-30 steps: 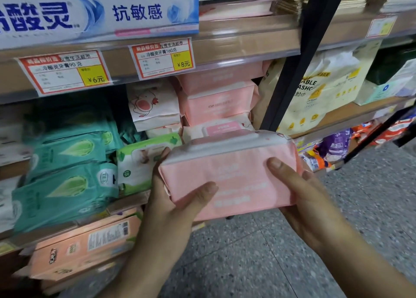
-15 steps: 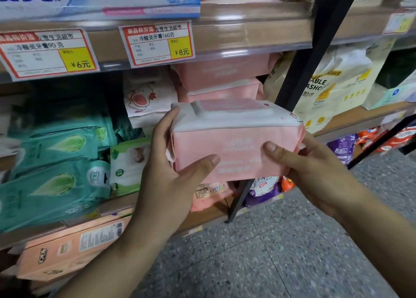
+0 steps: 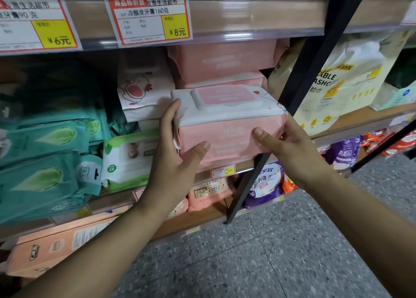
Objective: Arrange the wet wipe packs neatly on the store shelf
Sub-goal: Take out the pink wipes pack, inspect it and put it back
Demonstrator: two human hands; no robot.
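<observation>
A pink wet wipe pack [image 3: 227, 126] with a white top and pink flip lid is gripped from both ends. My left hand [image 3: 177, 153] clasps its left end, thumb on the front face. My right hand [image 3: 290, 149] clasps its right end. The pack is level at the shelf's front edge, just below two stacked pink packs [image 3: 222, 61]. To its left stand white packs with a cartoon print [image 3: 144, 95], a green-and-white pack [image 3: 128, 158] and several teal packs [image 3: 45, 160].
A black slanted upright [image 3: 299, 90] runs just right of the pack. The shelf above [image 3: 247, 16] carries price tags. Cream face-towel bags [image 3: 337, 81] fill the right bay. Pink boxes and detergent pouches lie on lower shelves. Speckled grey floor is below.
Both hands have carried the pink pack up and forward to the shelf, from below the shelf edge to just under the stacked pink packs. Its lid top now shows.
</observation>
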